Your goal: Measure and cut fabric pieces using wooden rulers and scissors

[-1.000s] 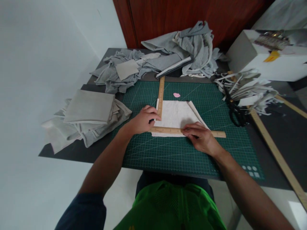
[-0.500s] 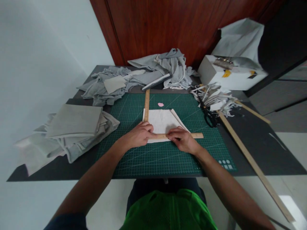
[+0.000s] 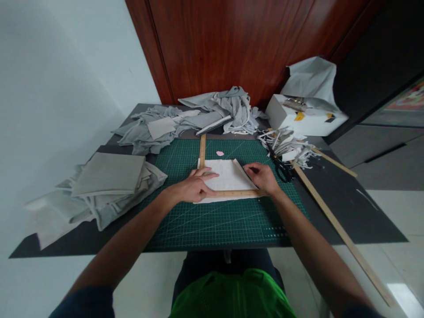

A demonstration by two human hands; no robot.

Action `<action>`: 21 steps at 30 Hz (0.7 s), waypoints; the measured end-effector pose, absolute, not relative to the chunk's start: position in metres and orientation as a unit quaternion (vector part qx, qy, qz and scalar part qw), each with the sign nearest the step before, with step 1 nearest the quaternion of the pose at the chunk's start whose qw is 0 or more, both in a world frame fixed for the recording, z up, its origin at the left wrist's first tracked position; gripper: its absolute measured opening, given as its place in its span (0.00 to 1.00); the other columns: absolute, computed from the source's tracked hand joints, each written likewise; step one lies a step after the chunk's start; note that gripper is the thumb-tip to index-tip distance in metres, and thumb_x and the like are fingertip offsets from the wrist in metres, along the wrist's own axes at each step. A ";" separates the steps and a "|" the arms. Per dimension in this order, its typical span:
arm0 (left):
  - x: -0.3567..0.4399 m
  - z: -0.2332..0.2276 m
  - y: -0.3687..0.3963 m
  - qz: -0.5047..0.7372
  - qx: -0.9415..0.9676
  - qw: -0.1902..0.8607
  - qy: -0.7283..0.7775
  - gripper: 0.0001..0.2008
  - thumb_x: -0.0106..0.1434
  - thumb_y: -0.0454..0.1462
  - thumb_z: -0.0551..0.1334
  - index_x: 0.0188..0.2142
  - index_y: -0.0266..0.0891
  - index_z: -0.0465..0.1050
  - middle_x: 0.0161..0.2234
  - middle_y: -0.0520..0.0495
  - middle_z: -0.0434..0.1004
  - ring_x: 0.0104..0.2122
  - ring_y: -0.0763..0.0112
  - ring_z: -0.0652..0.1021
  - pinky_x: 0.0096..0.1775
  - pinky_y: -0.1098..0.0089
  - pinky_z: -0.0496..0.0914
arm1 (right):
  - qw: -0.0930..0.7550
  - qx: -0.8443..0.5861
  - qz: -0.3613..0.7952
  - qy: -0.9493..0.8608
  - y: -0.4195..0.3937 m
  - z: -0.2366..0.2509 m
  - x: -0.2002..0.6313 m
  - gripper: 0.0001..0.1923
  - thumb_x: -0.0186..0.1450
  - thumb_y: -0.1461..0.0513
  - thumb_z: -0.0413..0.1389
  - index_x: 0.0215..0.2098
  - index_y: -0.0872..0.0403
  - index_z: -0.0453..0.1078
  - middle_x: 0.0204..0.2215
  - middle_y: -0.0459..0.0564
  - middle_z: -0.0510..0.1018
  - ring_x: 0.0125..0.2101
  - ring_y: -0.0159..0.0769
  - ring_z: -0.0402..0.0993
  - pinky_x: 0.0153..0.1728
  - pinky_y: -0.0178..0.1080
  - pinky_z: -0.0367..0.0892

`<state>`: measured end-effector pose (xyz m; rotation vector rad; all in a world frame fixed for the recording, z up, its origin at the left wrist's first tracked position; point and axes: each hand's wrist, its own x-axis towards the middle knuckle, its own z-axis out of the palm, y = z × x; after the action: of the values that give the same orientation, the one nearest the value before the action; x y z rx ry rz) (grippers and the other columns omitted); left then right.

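On the green mat [image 3: 212,225]: white cloth [image 3: 228,173] lying flat, wooden ruler [image 3: 236,193] across its near side.
Left hand [image 3: 195,185]: fingers spread, touching ruler and cloth.
Right hand [image 3: 264,177]: fingers curled by the slanted edge; grip unclear.

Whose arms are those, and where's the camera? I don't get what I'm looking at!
Those are a person's two bare arms; no robot here. The camera is worn on that person's head and looks forward and down. On the dark table lies a green mat, with a white cloth and a wooden ruler on it. The left hand rests on both. The right hand is at the cloth's slanting side; whether it pinches anything is hard to see. Folded cloths and scissors lie nearby.
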<state>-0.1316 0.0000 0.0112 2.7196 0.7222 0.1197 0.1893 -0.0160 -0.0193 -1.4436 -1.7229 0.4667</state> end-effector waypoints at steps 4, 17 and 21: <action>-0.135 0.007 0.005 0.047 0.949 0.187 0.249 0.21 0.62 0.31 0.66 0.47 0.62 0.84 0.71 0.48 0.63 0.71 0.41 0.54 0.63 0.33 0.55 | 0.345 -0.610 0.148 -0.698 0.024 -0.013 0.174 0.09 0.66 0.60 0.58 0.37 0.52 0.82 0.36 0.52 0.86 0.35 0.40 0.80 0.43 0.41 0.74; -0.141 0.003 0.009 0.044 0.950 0.204 0.234 0.26 0.61 0.28 0.67 0.50 0.65 0.81 0.73 0.55 0.59 0.74 0.48 0.47 0.68 0.33 0.44 | 0.187 -0.635 0.084 -0.745 0.097 -0.016 0.105 0.16 0.71 0.54 0.57 0.35 0.56 0.80 0.37 0.60 0.80 0.43 0.46 0.75 0.49 0.42 0.68; -0.140 0.001 0.011 0.043 0.947 0.217 0.232 0.26 0.61 0.28 0.67 0.51 0.64 0.81 0.73 0.55 0.57 0.75 0.47 0.45 0.68 0.33 0.41 | 0.219 -0.640 0.087 -0.732 0.100 -0.022 0.104 0.12 0.70 0.56 0.60 0.38 0.56 0.80 0.39 0.59 0.80 0.44 0.45 0.75 0.52 0.44 0.68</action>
<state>-0.1403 0.0113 0.0011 2.6243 0.6431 0.1196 0.1038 0.0999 -0.0220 -1.7697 -2.0237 0.2400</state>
